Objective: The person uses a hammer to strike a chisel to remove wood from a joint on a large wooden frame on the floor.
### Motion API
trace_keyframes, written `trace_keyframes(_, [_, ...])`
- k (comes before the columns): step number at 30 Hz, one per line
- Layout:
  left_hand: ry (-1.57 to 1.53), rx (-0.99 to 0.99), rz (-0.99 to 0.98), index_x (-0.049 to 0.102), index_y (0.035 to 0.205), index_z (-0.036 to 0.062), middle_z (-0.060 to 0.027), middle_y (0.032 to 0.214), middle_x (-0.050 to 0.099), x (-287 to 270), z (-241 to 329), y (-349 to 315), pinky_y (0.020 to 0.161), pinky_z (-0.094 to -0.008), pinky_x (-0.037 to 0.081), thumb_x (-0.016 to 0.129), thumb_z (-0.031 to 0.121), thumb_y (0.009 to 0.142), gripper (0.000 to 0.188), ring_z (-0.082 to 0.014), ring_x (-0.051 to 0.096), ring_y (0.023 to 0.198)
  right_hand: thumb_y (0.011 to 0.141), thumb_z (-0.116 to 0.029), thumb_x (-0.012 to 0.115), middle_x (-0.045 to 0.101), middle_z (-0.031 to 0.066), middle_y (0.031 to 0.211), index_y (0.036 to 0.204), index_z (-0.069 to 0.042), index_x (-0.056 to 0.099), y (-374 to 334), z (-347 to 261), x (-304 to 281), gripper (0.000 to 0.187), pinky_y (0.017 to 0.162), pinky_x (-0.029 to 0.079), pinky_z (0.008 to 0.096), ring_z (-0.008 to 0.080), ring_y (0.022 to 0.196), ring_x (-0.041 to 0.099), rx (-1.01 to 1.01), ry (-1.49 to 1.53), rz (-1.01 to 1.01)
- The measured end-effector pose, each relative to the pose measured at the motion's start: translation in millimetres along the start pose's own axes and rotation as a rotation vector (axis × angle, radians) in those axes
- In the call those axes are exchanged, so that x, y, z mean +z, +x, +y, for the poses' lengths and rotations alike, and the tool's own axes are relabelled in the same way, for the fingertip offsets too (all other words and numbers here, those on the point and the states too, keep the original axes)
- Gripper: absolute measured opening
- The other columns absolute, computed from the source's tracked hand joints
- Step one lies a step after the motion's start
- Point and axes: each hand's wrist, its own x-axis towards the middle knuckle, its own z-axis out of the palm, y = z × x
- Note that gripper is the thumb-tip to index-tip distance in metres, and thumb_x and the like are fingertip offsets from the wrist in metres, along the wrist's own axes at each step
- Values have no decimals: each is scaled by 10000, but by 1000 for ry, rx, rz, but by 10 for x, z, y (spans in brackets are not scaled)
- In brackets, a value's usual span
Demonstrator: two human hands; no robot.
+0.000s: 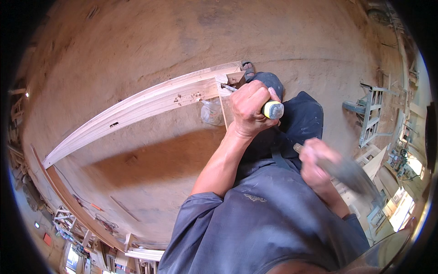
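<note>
My left hand (252,108) is closed around the yellow-and-black handle of a chisel (273,110). Its metal blade reaches to the end of a long pale timber beam (159,98), at a notch or joint there. My right hand (315,163), off to the right and lower, grips a mallet (353,179); motion smears its head, so its exact shape cannot be told. The mallet is apart from the chisel. Wood chips (181,97) lie on the beam, and a small slot (114,124) is cut farther along it.
A clear plastic bag (211,112) lies beside the beam near my left wrist. My sandalled foot (248,68) is close to the beam's end. At right stands a wooden frame (372,114) near a tyre (354,108). A long brown board (77,203) runs along the lower left.
</note>
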Motion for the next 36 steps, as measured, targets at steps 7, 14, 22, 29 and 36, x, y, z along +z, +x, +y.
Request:
trace_keyframes(7, [14,-42,3,527,676,34,-107,638,548,-101,-66,-39,495,-327,429,682,-72,740,199,-249,544,517,915,-39,696,654,104,716,884,-43,546,103,-177,-191,153,557,488,337,228,595,647,498,-26,-103])
trace_keyframes(14, [15,-116,85,523,667,45,-107,621,521,-123,-54,82,508,-331,432,687,-51,748,207,-244,530,520,875,5,655,635,160,719,882,-20,552,163,18,44,107,659,529,419,342,668,646,-40,-66,-116])
trace_keyframes(22, [-79,-185,38,543,705,39,-81,645,567,-347,-38,39,544,-306,450,701,-15,796,190,-190,557,557,907,51,675,625,109,694,787,-56,582,205,-664,-14,186,612,518,334,226,614,649,82,411,224])
trace_keyframes(29, [79,-146,-124,549,709,33,-116,646,537,-502,-16,-18,569,-338,451,719,6,751,177,-262,559,571,842,-16,696,601,187,674,902,-29,568,299,-115,125,142,559,523,429,415,637,651,-25,-152,-213])
trace_keyframes(36, [-163,-397,8,560,748,26,-24,692,600,-578,18,54,602,-287,462,619,-102,867,184,-134,569,648,855,-103,722,616,178,749,1148,45,602,-384,245,-144,350,656,526,384,299,664,658,685,52,-168])
